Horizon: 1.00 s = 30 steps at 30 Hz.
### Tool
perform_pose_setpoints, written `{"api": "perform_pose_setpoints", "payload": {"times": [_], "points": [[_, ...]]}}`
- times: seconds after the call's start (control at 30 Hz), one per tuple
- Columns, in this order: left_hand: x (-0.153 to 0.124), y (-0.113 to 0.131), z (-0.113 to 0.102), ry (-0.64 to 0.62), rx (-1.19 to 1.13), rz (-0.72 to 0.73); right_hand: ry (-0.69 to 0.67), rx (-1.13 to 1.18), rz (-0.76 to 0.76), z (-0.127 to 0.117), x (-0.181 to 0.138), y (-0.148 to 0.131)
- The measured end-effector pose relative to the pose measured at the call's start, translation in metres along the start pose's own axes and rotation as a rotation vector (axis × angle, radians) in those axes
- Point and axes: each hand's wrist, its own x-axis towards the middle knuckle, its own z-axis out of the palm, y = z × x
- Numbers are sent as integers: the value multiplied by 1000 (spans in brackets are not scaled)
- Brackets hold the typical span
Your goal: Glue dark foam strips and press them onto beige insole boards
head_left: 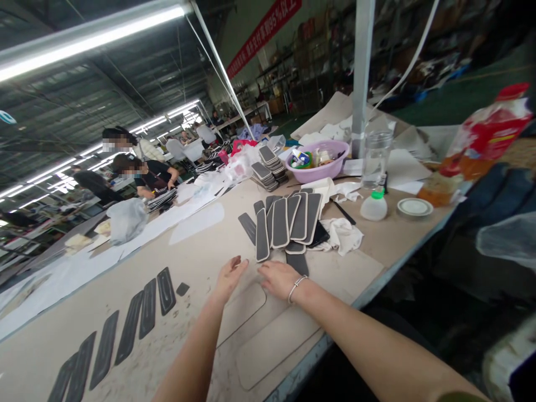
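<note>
Over the worktable (201, 273), my left hand (230, 274) holds nothing, its thumb and fingers apart. Just to its right is my right hand (280, 278), wearing a thin bracelet, with its fingers stretched out and no object in them. Beyond both hands lies an overlapping spread of dark grey rounded strips with pale edges; the nearest strip (262, 234) ends close to my fingertips. Another dark strip (297, 262) lies partly under the spread, beyond my right hand. Left of my left arm, several dark strips with shiny faces (146, 309) are laid in a slanting row.
Behind the spread stand stacked strips (270, 167) and a purple basin (317, 163) of small items. To the right are a glass jar (377, 159), a green-capped bottle (374, 206), a lid (414, 207) and a red-labelled bottle (486, 131). A metal post (362, 78) rises behind. Co-workers (154, 173) work far left.
</note>
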Motion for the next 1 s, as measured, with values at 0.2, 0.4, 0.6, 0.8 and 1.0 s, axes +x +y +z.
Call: {"api": "perform_pose_setpoints", "payload": {"times": [0.2,0.4,0.6,0.8,1.0], "points": [[60,25,60,29,72,-16,-18,-71,82,-11,-2,16],[59,37,75,14,103,30,43,-69,192,-28,-7,38],[44,58,91,-61,-40,182,126,-36,264,-45,-15,47],[42,80,106,-80,-152,274,227,-13,364,-57,-21,60],[46,104,114,-74,-150,260,479,-19,410,-66,-25,73]]}}
